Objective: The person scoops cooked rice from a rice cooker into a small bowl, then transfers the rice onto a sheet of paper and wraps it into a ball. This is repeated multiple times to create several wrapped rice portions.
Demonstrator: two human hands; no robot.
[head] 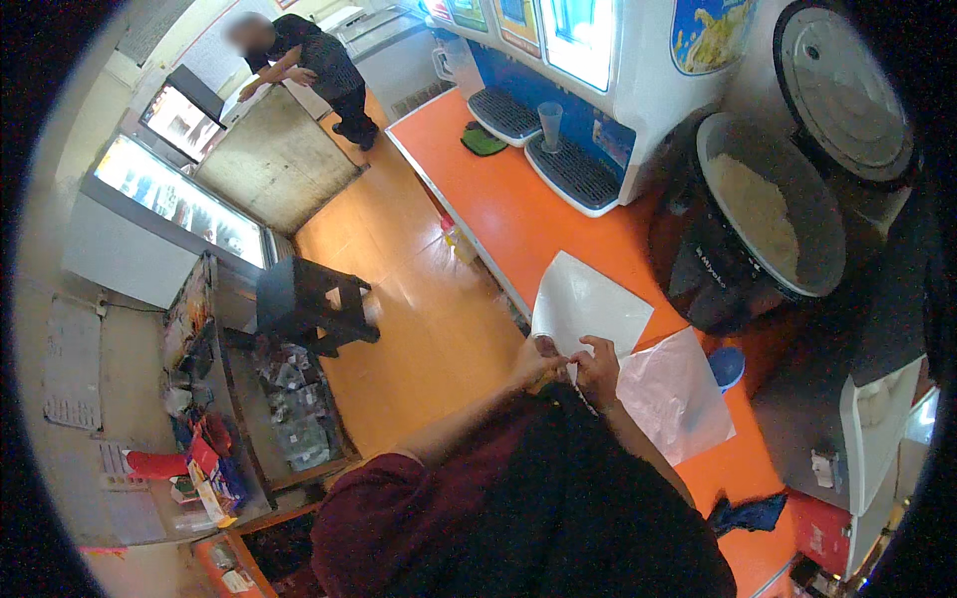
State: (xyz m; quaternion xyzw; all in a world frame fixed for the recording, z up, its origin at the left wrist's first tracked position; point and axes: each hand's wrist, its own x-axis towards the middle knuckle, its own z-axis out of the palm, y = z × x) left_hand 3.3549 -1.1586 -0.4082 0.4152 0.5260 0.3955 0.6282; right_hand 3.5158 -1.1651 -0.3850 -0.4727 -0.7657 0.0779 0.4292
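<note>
On the orange counter (516, 224), near its edge, lies a sheet of white paper (587, 299) with a glossy look. A thinner, translucent pinkish-white sheet (677, 396) lies beside it, crinkled and partly under my right forearm. My left hand (549, 355) is at the lower edge of the white paper, its fingers partly hidden. Close against it, my right hand (597, 366) has bent fingers, with thumb and index finger near the paper's edge. Whether either hand grips the paper cannot be made out. A blue cup or bowl (727, 368) stands next to the pinkish sheet.
A rice cooker (755, 217) with rice stands open on the right. Beyond are a drink dispenser (635, 127), a clear plastic cup (550, 123) on its drip tray and a green cloth (483, 140). Dark cloth (748, 514) lies nearby. A black stool (306, 303) and another person (321, 67) are across the floor.
</note>
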